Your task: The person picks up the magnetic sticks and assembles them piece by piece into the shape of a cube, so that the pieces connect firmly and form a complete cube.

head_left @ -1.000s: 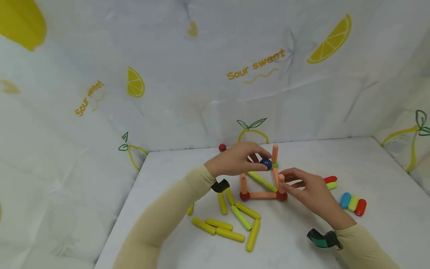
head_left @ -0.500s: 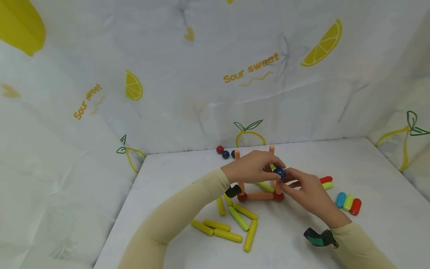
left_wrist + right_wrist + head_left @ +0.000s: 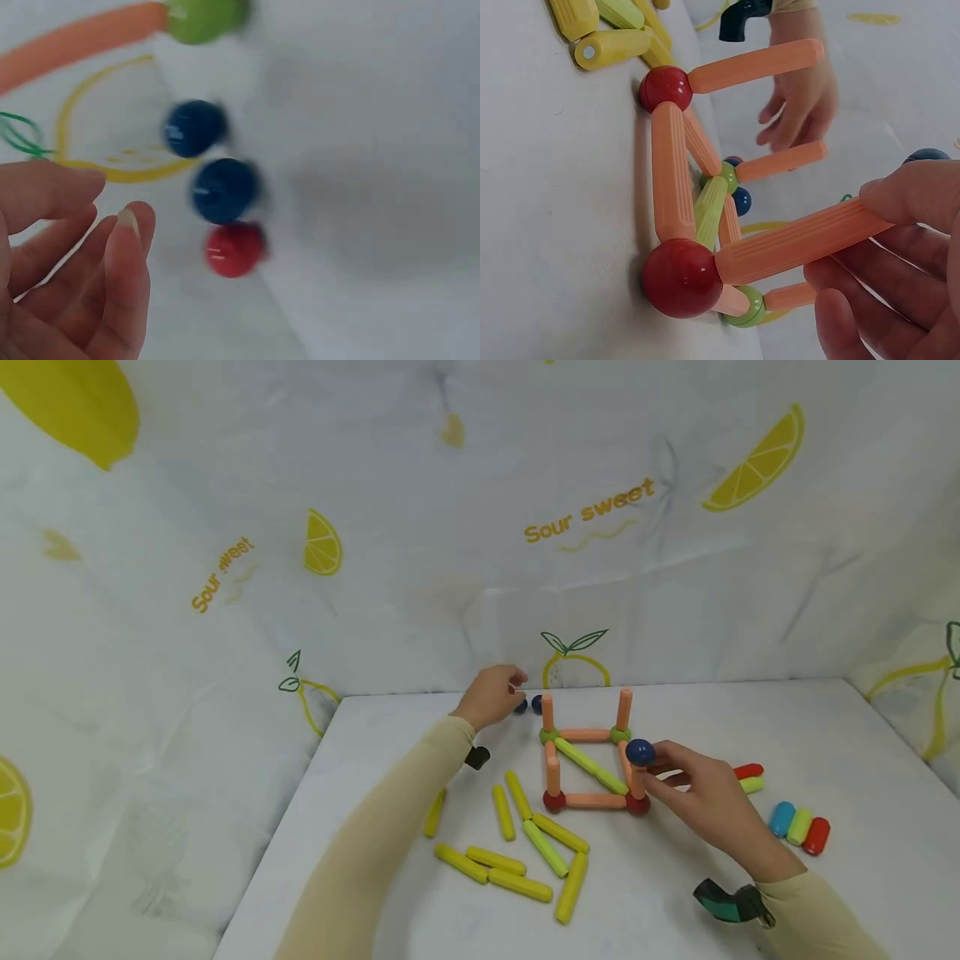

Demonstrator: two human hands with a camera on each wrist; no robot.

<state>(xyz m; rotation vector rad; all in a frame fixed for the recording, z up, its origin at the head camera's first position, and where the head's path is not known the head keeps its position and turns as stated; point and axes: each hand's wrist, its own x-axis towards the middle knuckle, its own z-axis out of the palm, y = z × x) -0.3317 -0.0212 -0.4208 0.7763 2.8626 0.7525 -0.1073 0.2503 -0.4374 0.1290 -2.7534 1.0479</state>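
Observation:
In the head view my right hand (image 3: 705, 793) steadies the upright orange magnetic stick (image 3: 795, 238) at the near right corner of a square frame, thumb and fingers pinching its upper part. A blue ball (image 3: 641, 752) sits on top of that stick. The frame has red balls (image 3: 682, 277) at the near corners and green balls (image 3: 550, 736) at the far ones, each bearing an upright orange stick. My left hand (image 3: 491, 695), fingers loosely bent and holding nothing, hovers beside two blue balls (image 3: 223, 190) and a red ball (image 3: 234, 250) at the table's back.
Several yellow sticks (image 3: 519, 885) lie in front of the frame, with a lime one (image 3: 546, 849) among them. A lime diagonal (image 3: 591, 766) crosses the frame's base. Short blue, lime and red pieces (image 3: 816, 836) lie at right. A lemon-printed white cloth hangs behind.
My left hand set the blue ball atop the near right orange stick, then moved away to the back left, by the loose balls. The right hand stays at that stick.

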